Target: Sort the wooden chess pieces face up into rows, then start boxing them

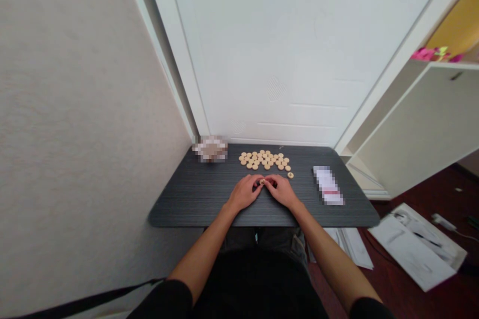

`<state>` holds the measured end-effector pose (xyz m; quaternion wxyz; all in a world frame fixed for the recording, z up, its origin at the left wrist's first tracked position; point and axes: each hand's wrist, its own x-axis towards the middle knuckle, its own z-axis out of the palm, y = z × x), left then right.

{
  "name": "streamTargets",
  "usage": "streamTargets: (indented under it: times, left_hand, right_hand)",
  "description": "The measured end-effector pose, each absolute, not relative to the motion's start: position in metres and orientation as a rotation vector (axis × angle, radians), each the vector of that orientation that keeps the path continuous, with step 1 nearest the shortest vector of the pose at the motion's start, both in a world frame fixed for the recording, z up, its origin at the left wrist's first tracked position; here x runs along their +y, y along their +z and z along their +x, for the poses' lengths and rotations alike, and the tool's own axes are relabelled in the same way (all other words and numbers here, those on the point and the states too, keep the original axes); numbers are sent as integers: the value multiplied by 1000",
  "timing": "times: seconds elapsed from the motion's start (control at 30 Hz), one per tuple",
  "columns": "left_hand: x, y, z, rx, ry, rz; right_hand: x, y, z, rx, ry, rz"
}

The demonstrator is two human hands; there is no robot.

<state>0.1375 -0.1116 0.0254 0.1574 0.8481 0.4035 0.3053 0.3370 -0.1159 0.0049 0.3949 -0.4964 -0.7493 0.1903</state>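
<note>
My left hand (245, 192) and my right hand (280, 190) meet above the near middle of the dark table (179, 204). Between their fingertips both pinch one small round wooden chess piece (262, 182), which looks like a Chinese chess piece. The fingers partly cover it. Just beyond my hands lies a loose cluster of several pale wooden discs (267, 158) of the same kind, most with plain tops. A single disc (291, 175) with a dark mark on its face sits apart, to the right of my right hand.
A blurred-out bundle (211, 149) rests at the table's back left corner. On the right lies a blurred white sheet or packet (328, 185). A white panel (277, 50) rises behind the table, and a wall (93, 109) stands left. An open flat box (419, 244) lies on the floor.
</note>
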Motion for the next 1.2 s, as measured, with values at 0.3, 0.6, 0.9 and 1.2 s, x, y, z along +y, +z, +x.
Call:
streamTargets:
  times: [0.3,0.6,0.9,1.2]
  left_hand:
    - [-108,21,137,1150,907,2264]
    - [-106,19,139,1146,928,2189]
    - [-107,19,138,1165,906,2228]
    - [-106,21,139,1157,866,2403]
  right_hand:
    - [-117,4,336,-1841,570,-1240]
    - [-119,8,337,-1914,498,-1198]
    - [-114,0,339,-1801,438,-1232]
    - [-114,-2,341,-1756,324,-1307]
